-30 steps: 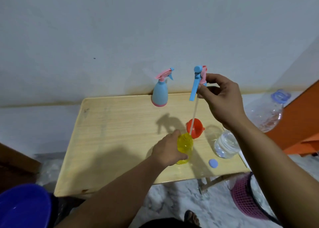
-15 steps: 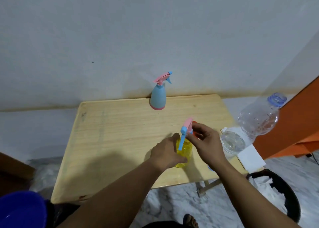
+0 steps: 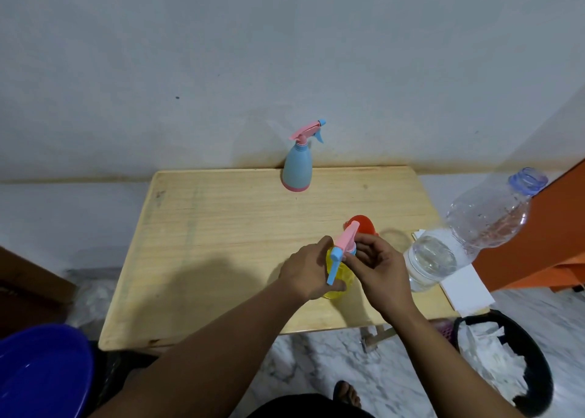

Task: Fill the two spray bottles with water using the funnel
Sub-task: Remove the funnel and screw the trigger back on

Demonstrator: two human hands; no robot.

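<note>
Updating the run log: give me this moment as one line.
step: fitting spray head onto yellow bottle | left hand: grips bottle | right hand: grips spray head | funnel: behind, on table

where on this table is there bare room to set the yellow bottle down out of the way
The wide left half of the table is bare wood, from the left edge across to the blue spray bottle at the back. The right front is crowded: yellow bottle, both hands, red funnel, clear water bottle and white paper.
</note>
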